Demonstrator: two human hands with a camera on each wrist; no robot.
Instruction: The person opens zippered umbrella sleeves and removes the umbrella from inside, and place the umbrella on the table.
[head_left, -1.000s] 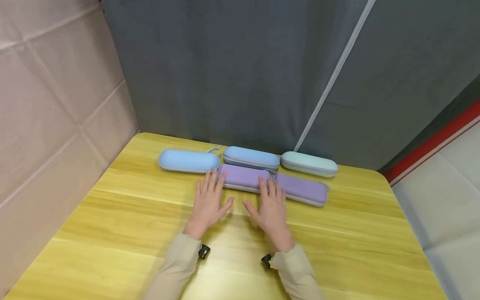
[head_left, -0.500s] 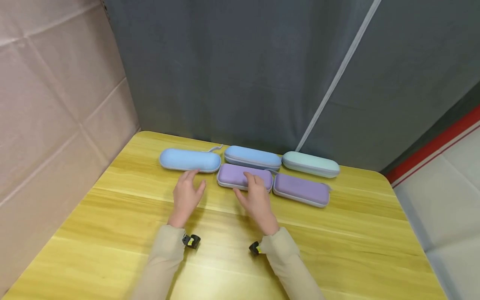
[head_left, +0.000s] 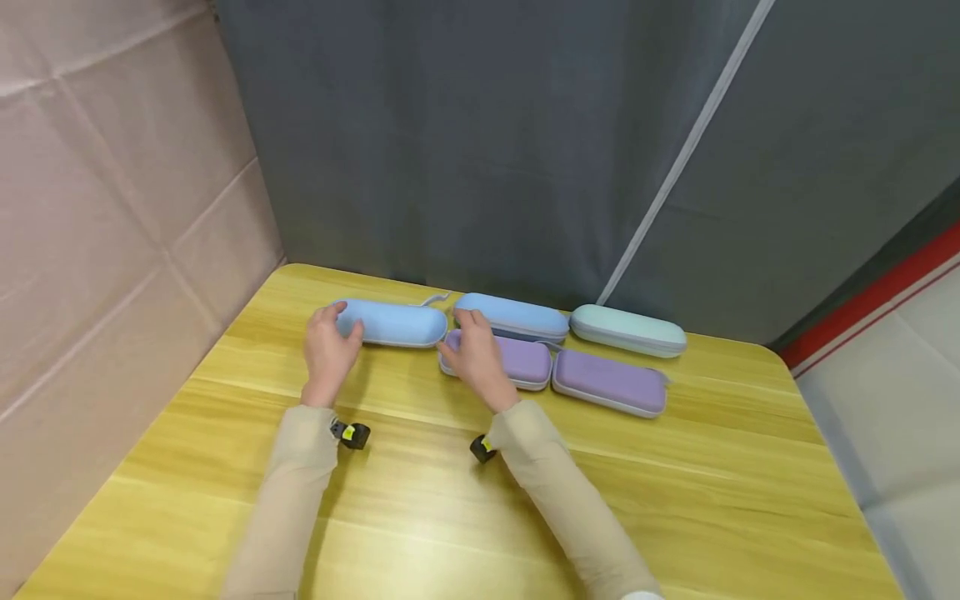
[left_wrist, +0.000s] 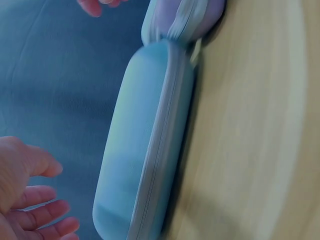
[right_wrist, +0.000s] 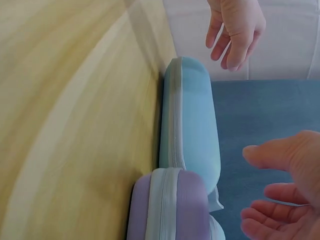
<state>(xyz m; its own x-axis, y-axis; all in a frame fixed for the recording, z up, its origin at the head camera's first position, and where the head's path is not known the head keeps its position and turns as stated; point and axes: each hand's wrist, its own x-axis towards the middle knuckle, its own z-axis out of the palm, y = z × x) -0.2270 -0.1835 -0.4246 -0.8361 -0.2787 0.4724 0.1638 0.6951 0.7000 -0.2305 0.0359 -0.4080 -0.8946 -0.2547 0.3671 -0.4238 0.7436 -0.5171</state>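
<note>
A light blue zippered pencil case (head_left: 397,323) lies at the back left of the table. My left hand (head_left: 327,358) hovers at its left end, thumb and fingers spread apart. Over the left part of a purple pencil case (head_left: 525,362) is my right hand (head_left: 480,358), near the blue case's right end. In the left wrist view a gap separates my left hand (left_wrist: 30,195) from the blue case (left_wrist: 132,135). The right wrist view has my right hand (right_wrist: 290,185) apart from the blue case (right_wrist: 197,120) and the purple case (right_wrist: 192,210), holding nothing.
Another blue case (head_left: 525,317) and a mint case (head_left: 630,329) stand along the back edge. A second purple case (head_left: 611,382) lies in front of them. A grey curtain (head_left: 465,150) hangs behind the wooden table (head_left: 675,500).
Both hands have moved left from the purple case. My left hand is now at the blue case's left end, my right hand over the purple case's left part. The cases stay in place.
</note>
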